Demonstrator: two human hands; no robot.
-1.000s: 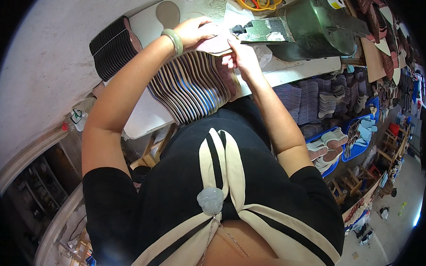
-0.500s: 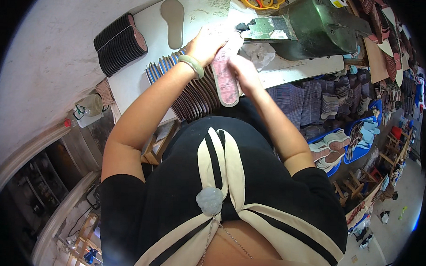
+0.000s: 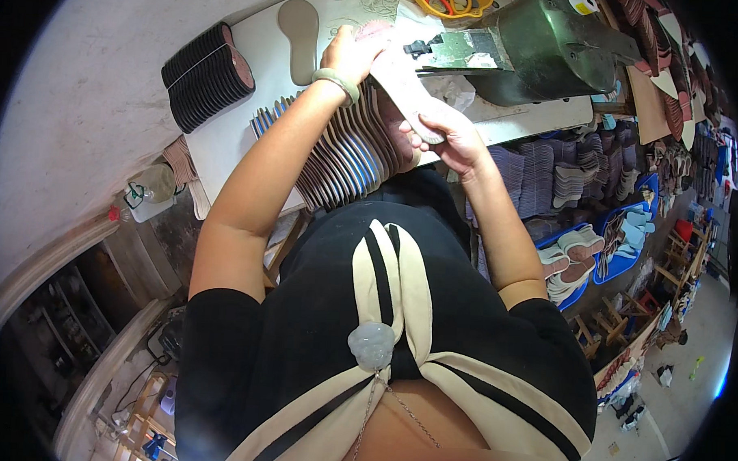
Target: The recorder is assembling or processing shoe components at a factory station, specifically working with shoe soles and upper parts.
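A pale insole [image 3: 402, 87] is stretched between my two hands over the table, its far end brightly lit and pinkish. My left hand [image 3: 352, 55], with a bangle at the wrist, is closed on that far end. At the near, rounded end my right hand [image 3: 455, 140] grips the edge, fingers curled beneath it. Just right of the insole is the narrow metal arm of a green sewing machine [image 3: 554, 50], and the two are apart. Under my left forearm and the insole lies a long row of stacked soles [image 3: 331, 152] with brown and blue edges.
A strapped bundle of black soles [image 3: 208, 77] and one grey-brown sole [image 3: 298, 37] lie on the white table [image 3: 254, 31]. A yellow basket [image 3: 450, 2] holds orange-handled scissors. Stacked soles [image 3: 521, 183] and blue crates [image 3: 624, 247] stand to the right, a clear jug [image 3: 153, 186] at left.
The insole has turned so its near end swings right and its pale face shows. My right hand has moved down and right to that end; my left hand has shifted slightly farther away.
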